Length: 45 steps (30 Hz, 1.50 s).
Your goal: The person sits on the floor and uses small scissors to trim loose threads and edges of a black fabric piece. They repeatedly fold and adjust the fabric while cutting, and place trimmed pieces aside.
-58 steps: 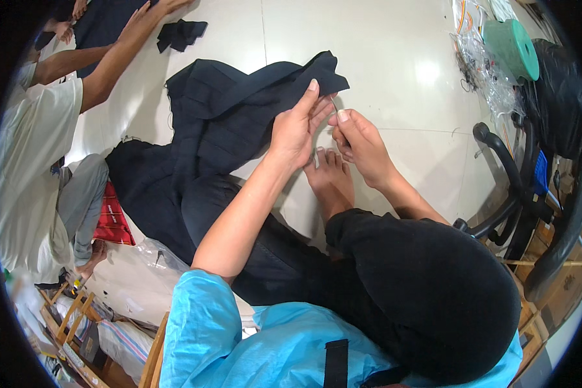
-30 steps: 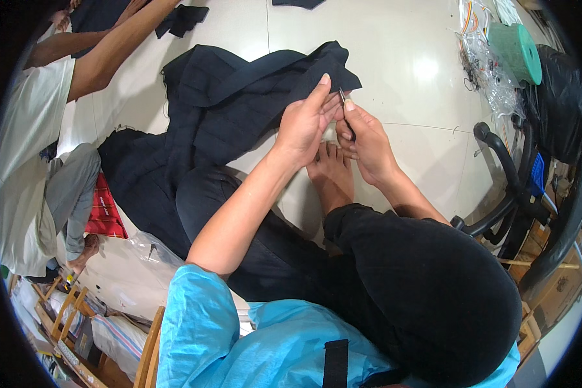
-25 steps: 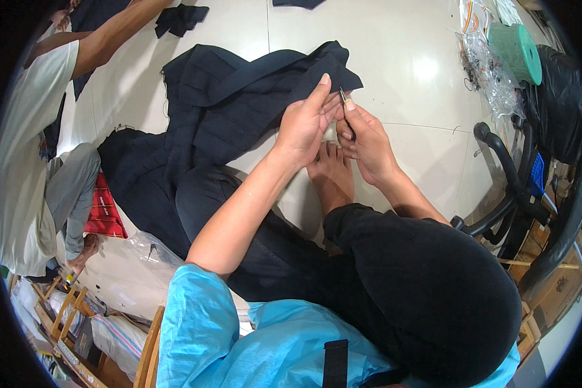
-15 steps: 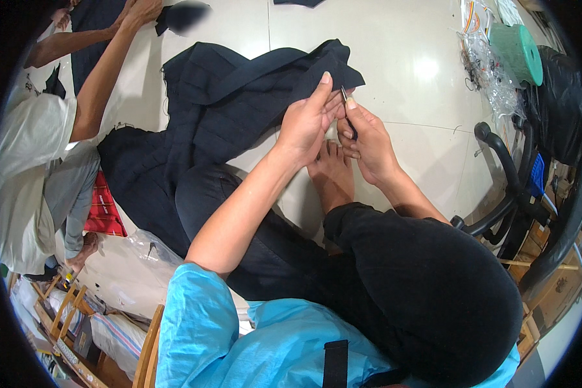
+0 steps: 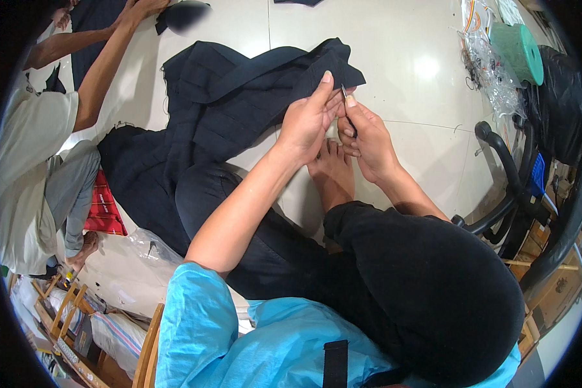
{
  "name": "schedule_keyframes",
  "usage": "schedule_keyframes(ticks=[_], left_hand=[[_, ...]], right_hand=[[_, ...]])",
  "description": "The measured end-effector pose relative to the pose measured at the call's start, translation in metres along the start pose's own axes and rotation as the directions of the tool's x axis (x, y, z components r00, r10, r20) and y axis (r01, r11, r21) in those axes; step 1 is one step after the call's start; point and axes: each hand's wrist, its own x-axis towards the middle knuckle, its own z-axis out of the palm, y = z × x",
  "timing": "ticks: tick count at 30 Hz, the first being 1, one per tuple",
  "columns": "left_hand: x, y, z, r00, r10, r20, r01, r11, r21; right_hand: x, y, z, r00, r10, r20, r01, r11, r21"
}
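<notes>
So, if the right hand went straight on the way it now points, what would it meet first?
Probably the dark cloth, near its corner by the left hand. The pointed tool in the right hand looks almost there, but depth is unclear.

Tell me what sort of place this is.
Probably a garment workroom: a broad, rumpled navy-black cloth spreads over shiny cream floor tiles, the right hand holds a slim, pointed, metal-looking tool, and more dark fabric lies near another person in a loose white shirt.
</notes>
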Motion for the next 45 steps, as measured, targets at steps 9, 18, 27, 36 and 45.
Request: schedule_keyframes(ticks=[9, 18, 27, 36, 45], left_hand=[[-0.002, 0.001, 0.001, 1.0, -0.017, 0.009, 0.017, 1.0, 0.008], [0.003, -0.002, -0.005, 0.994, -0.006, -0.112, 0.006, 1.0, 0.004], [0.0, -0.006, -0.009, 0.983, 0.014, -0.182, 0.043, 0.952, 0.302], [0.004, -0.003, -0.009, 0.992, -0.026, -0.121, 0.059, 0.961, 0.272], [0.007, -0.006, -0.01, 0.986, -0.08, -0.147, 0.12, 0.95, 0.288]], right_hand=[[0.0, 0.002, -0.004, 1.0, -0.016, -0.019, 0.016, 1.0, 0.002], [-0.003, 0.006, -0.003, 0.927, -0.305, -0.219, 0.249, 0.936, -0.249], [0.023, -0.014, -0.009, 0.936, -0.274, -0.222, 0.211, 0.94, -0.269], [0.019, -0.044, -0.023, 0.965, -0.235, -0.12, 0.166, 0.894, -0.417], [0.016, -0.046, -0.028, 0.957, -0.279, -0.079, 0.217, 0.87, -0.442]])
